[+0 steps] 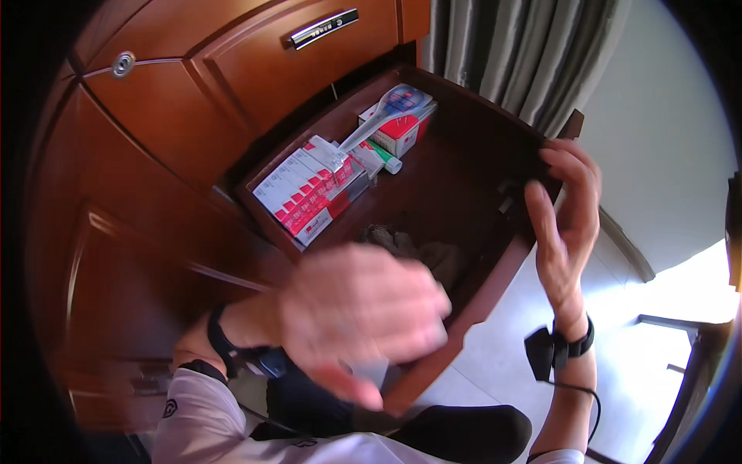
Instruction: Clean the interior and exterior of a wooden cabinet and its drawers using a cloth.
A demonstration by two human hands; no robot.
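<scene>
A dark wooden drawer point(429, 191) is pulled out before me. My left hand point(362, 304), blurred, hangs over its near left part, fingers curled and thumb apart. Whether it holds the pale piece point(371, 369) beneath it cannot be told. At the drawer's right corner is my right hand point(565, 214), thumb and fingers spread, fingertips close to the rim; contact is unclear. Inside the drawer stands a row of small white-and-red boxes point(298, 182). A spoon-shaped item point(371, 124) lies over a larger red-and-white box point(400, 130), near a green tube with a white cap point(384, 156).
A crumpled greyish item point(394, 238) lies in the drawer, partly behind my left hand. The brown wooden cabinet front point(249, 87) has a metal handle point(323, 29) and a lock point(123, 64). A grey curtain point(516, 52) hangs beyond the drawer. Dark furniture point(690, 371) stands at right.
</scene>
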